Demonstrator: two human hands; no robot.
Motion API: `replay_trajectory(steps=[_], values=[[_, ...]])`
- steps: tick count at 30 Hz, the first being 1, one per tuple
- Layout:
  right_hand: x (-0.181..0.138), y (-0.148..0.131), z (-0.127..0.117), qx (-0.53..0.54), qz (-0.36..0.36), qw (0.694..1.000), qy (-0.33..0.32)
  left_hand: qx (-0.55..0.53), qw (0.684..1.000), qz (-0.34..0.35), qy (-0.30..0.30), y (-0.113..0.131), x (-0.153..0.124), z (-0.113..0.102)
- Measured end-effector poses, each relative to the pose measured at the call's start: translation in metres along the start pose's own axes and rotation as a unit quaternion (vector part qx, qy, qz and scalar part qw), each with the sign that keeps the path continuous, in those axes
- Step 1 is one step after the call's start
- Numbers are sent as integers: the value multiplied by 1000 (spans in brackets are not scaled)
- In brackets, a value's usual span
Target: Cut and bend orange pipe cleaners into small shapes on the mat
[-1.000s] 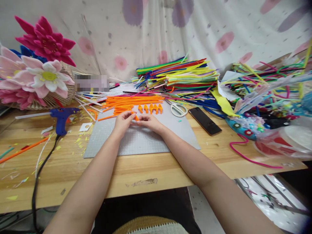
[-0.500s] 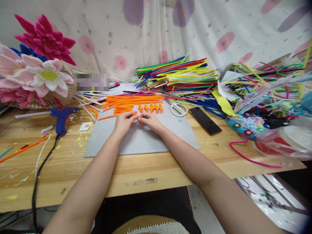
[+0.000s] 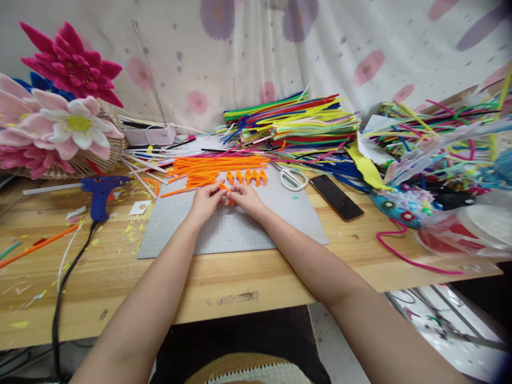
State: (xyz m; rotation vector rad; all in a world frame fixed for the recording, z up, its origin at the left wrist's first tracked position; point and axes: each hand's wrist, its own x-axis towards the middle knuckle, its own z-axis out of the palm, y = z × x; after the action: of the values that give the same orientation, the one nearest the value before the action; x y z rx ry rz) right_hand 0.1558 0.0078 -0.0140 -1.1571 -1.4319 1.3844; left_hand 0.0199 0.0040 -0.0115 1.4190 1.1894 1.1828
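Note:
Over the grey cutting mat (image 3: 172, 229), my left hand (image 3: 206, 201) and my right hand (image 3: 246, 199) meet, both pinching a small bent orange pipe cleaner (image 3: 225, 188). Fingers cover part of it. Just beyond my right hand stands a row of several folded orange pipe cleaner pieces (image 3: 248, 177). Behind my left hand lie short cut orange pipe cleaners (image 3: 200, 178), with a pile of longer orange pipe cleaners (image 3: 224, 162) farther back.
Scissors (image 3: 293, 178) and a phone (image 3: 336, 197) lie to the right. A blue glue gun (image 3: 100, 194) with a black cord rests at the left, near pipe cleaner flowers (image 3: 78, 125). Colourful pipe cleaner bundles (image 3: 296, 120) are stacked at the back.
The orange pipe cleaner between my fingers has turned and now stands more upright. My hands have barely shifted; the row of folded pieces looks the same.

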Motion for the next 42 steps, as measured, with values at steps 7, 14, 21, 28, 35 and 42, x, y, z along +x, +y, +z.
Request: replay_trajectory(steps=[7,14,21,28,35,42], values=[[1,2,0,1,5,1000,20,86,995,31,35,0,0,-1],[0,-2,-3,22,-6,999,-38,-27,998,-29,56,2,-3,4],[1,6,-1,-73,-30,997,8,107,992,-26,62,11,-5,1],[1,7,2,-115,-43,992,38,227,965,52,120,14,-10,5],[1,5,1,-132,-46,989,41,29,994,-10,106,-4,-2,10],[-3,2,2,-238,-72,963,107,191,973,4,126,10,-7,10]])
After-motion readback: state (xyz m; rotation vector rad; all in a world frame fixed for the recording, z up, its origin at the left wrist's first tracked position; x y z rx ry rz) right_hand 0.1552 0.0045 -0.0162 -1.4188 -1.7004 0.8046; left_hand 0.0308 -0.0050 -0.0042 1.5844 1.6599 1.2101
